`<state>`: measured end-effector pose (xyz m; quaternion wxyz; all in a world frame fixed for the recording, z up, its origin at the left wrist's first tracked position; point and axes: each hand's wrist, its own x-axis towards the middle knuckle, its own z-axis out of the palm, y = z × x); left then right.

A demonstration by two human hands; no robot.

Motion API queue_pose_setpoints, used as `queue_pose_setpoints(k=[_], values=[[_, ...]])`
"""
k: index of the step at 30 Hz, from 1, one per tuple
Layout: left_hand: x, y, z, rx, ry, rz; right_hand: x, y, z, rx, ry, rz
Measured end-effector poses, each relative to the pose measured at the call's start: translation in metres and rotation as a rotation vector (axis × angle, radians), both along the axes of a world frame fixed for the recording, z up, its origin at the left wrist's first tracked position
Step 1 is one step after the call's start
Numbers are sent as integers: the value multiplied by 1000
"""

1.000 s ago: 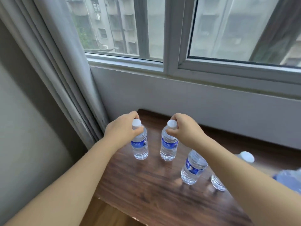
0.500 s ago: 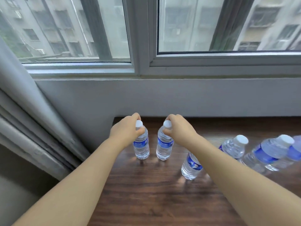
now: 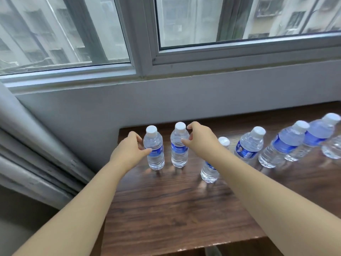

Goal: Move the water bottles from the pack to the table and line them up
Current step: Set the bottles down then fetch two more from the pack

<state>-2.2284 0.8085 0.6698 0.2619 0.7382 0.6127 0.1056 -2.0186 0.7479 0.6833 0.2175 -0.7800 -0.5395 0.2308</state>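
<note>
Where both hands clasped the bottle caps half a second ago, they have since let go. The left hand (image 3: 129, 150) sits with fingers loosely spread, thumb tip touching the label of the leftmost water bottle (image 3: 154, 148); the right hand (image 3: 200, 140) is likewise spread beside the second bottle (image 3: 179, 145), fingertips near its neck. Both bottles stand upright on the wooden table (image 3: 166, 209), close together near its back left corner. Further bottles (image 3: 249, 145) trail rightward, less evenly. Judged: this pair is placed; the row needs straightening.
</note>
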Motion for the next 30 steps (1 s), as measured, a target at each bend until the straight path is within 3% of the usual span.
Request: queue_pose_setpoints(k=[6, 12, 16, 22, 30], values=[[-9, -43, -32, -184, -95, -131, 1, -58, -14, 22, 219, -29], [47, -88, -47, -387, -263, -319, 39, -138, -46, -41, 453, -108], [116, -124, -55, -479, -281, -435, 90, -205, -65, -85, 559, -278], [248, -184, -67, -525, -169, -686, 191, -326, -89, -87, 593, -518], [452, -287, -77, -627, -122, -844, 337, -509, -102, 0, 656, -903]])
